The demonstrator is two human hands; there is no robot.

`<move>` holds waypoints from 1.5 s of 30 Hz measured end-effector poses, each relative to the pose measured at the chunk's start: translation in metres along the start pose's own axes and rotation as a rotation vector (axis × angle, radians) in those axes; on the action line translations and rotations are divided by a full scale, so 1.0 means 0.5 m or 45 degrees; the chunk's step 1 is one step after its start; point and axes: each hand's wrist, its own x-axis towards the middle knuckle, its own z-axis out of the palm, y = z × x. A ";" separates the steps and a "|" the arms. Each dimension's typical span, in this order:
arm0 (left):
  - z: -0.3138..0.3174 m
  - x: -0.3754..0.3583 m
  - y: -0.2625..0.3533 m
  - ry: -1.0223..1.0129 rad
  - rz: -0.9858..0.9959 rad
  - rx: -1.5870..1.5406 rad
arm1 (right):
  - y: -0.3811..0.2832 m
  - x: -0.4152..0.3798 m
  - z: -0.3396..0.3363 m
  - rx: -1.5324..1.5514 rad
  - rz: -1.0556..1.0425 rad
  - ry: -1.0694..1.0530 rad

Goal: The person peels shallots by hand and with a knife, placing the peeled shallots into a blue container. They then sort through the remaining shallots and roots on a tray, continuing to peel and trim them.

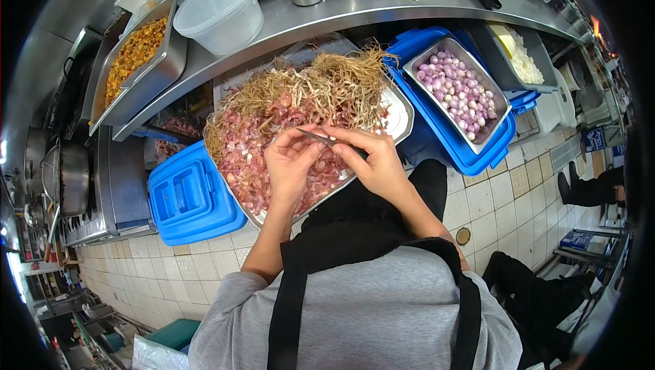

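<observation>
Both hands meet over a large metal tray (pixel 407 124) heaped with reddish shallot skins (pixel 249 158) and dry stringy roots (pixel 348 80). My right hand (pixel 372 162) is closed round a small dark knife (pixel 321 138), whose blade points up and left toward the other hand. The fingertips of my left hand (pixel 293 162) are pinched together beside the blade; what they hold, if anything, is hidden. To the right, a metal pan (pixel 503 114) of peeled purple and white shallots (pixel 458 90) rests on a blue lid.
A blue lid (pixel 232 213) lies left of the tray. The steel counter (pixel 273 32) behind bears a clear tub (pixel 222 15) and a pan of orange-brown food (pixel 136 53). Other people's dark-clothed legs (pixel 593 189) show at the right, over tiled floor.
</observation>
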 end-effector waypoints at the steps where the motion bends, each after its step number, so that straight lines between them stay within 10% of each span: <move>1: 0.000 0.000 0.001 -0.004 0.013 0.010 | -0.001 0.000 -0.002 -0.008 0.030 -0.032; 6: -0.006 -0.004 -0.003 -0.020 0.010 0.012 | 0.011 0.001 0.000 0.093 0.047 0.002; 12: 0.003 -0.005 -0.006 -0.087 -0.113 -0.194 | 0.031 0.003 -0.018 1.047 0.678 -0.107; 29: -0.003 0.006 0.014 -0.086 0.002 0.064 | 0.007 0.005 -0.009 0.046 -0.025 -0.050; 35: -0.004 0.005 0.017 -0.114 -0.042 0.132 | 0.004 0.006 -0.013 0.012 0.058 -0.093; 41: 0.002 0.000 0.015 -0.099 -0.119 0.048 | 0.036 -0.002 -0.016 0.994 0.626 -0.149; 45: 0.012 0.003 0.020 -0.136 -0.086 -0.060 | 0.060 0.005 0.001 0.699 0.555 0.185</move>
